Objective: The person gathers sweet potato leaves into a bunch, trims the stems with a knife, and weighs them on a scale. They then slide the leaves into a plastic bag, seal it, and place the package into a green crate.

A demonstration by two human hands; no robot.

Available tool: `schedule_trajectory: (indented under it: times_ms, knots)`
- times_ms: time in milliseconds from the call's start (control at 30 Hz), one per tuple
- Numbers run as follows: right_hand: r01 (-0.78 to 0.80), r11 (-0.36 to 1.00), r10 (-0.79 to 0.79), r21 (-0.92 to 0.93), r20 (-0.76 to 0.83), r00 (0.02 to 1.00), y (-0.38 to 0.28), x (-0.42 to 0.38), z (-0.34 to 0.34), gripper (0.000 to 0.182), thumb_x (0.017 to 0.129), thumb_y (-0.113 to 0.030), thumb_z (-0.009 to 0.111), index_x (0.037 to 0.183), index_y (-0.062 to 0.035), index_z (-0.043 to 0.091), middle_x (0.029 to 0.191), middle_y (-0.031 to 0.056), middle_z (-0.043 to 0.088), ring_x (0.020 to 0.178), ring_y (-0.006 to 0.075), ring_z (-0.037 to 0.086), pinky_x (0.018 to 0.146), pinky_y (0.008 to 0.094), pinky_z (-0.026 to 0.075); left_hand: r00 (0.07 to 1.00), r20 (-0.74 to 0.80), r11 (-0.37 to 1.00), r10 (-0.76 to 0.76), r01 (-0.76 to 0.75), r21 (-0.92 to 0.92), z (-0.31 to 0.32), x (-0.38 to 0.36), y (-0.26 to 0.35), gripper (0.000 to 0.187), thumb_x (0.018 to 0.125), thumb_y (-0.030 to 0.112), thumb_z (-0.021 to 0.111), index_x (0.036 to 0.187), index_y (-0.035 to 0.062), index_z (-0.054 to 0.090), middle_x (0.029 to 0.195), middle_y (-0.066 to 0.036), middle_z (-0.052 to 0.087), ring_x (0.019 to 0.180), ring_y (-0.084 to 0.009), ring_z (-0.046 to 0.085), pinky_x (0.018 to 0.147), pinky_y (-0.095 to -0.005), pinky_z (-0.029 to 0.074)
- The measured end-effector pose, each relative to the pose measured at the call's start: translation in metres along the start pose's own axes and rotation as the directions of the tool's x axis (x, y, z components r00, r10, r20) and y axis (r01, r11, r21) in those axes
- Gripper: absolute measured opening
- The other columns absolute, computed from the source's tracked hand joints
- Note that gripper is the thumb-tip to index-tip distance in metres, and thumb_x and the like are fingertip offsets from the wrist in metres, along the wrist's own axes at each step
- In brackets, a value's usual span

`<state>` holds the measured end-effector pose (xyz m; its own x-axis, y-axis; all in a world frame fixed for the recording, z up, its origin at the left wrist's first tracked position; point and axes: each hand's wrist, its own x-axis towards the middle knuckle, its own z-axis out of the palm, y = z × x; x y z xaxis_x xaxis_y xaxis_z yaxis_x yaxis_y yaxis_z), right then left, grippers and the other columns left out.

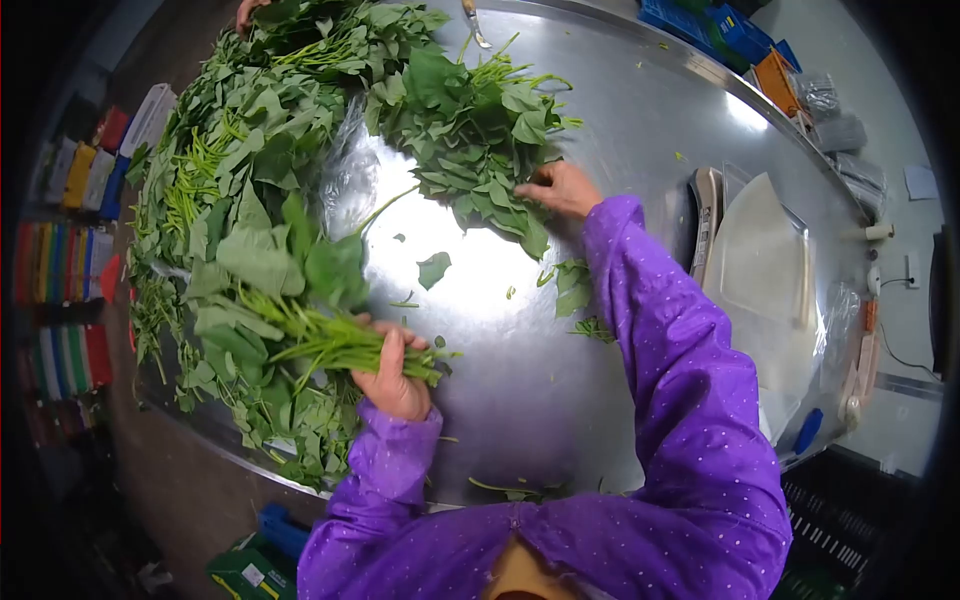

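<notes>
My left hand (395,372) is closed round the pale green stems of a bunch of leafy greens (325,335), leaves pointing up and left, stem ends sticking out on the right. At the edge of a second heap of leafy greens (485,150), my right hand (562,190) has its fingers curled in against the leaves; the fingertips are partly hidden. Left of both hands lies a large pile of the same greens (240,150). A loose leaf (433,269) rests on the shiny metal table (520,400) between my hands, with small stem bits around it.
A knife (476,25) lies at the far edge. Clear plastic (345,150) pokes out between the heaps. On the right are plastic bags or sheets (755,250) and a blue object (809,430). Another person's hand (248,14) shows at the top left. Crates (250,570) stand below.
</notes>
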<state>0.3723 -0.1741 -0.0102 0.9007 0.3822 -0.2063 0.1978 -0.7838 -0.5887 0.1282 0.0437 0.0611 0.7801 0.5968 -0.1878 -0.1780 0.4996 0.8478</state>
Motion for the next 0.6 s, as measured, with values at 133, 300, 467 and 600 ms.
schedule_trajectory:
  times_ms: [133, 300, 467, 600]
  knots:
    - [0.028, 0.987, -0.058, -0.16, -0.185, 0.981, -0.002, -0.002, 0.023, 0.033, 0.065, -0.031, 0.07, 0.078, -0.0017, 0.06, 0.075, 0.0165, 0.062, 0.072, 0.0328, 0.06, 0.067, 0.0387, 0.047, 0.965, 0.253, 0.998, -0.065, 0.06, 0.027, 0.066, 0.021, 0.003, 0.038, 0.081, 0.0, 0.053, 0.115, 0.0054, 0.037, 0.081, -0.007, 0.049, 0.066, -0.0153, 0.049, 0.06, -0.0293, 0.044]
    - [0.077, 0.722, 0.006, 0.688, -0.117, 0.993, 0.033, 0.004, 0.028, 0.024, 0.068, -0.019, 0.066, 0.084, -0.0021, 0.062, 0.075, 0.0134, 0.061, 0.071, 0.0264, 0.06, 0.067, 0.0329, 0.046, 0.819, 0.552, 0.969, -0.159, 0.236, -0.071, 0.171, 0.066, -0.066, 0.027, 0.078, 0.004, 0.06, 0.103, -0.0006, 0.051, 0.083, -0.006, 0.059, 0.077, -0.0168, 0.057, 0.069, -0.0272, 0.046]
    - [-0.063, 0.974, 0.086, 0.218, -0.095, 0.992, 0.023, -0.019, -0.012, 0.025, 0.077, -0.018, 0.057, 0.093, 0.0001, 0.061, 0.083, 0.0172, 0.063, 0.078, 0.0293, 0.061, 0.072, 0.0342, 0.046, 0.936, 0.258, 0.969, -0.241, 0.245, 0.018, 0.163, 0.146, -0.171, 0.023, 0.074, 0.007, 0.064, 0.097, 0.0074, 0.056, 0.088, -0.002, 0.06, 0.085, -0.015, 0.057, 0.07, -0.0302, 0.043]
    - [-0.082, 0.981, 0.117, 0.174, -0.202, 0.972, 0.048, -0.01, -0.002, 0.024, 0.077, -0.023, 0.055, 0.094, -0.007, 0.062, 0.088, 0.0157, 0.064, 0.084, 0.0333, 0.06, 0.075, 0.0403, 0.046, 0.968, 0.17, 0.964, -0.185, 0.213, -0.162, 0.144, 0.151, -0.176, 0.018, 0.071, 0.003, 0.066, 0.086, 0.0051, 0.058, 0.083, -0.002, 0.057, 0.074, -0.0143, 0.053, 0.07, -0.0277, 0.042]
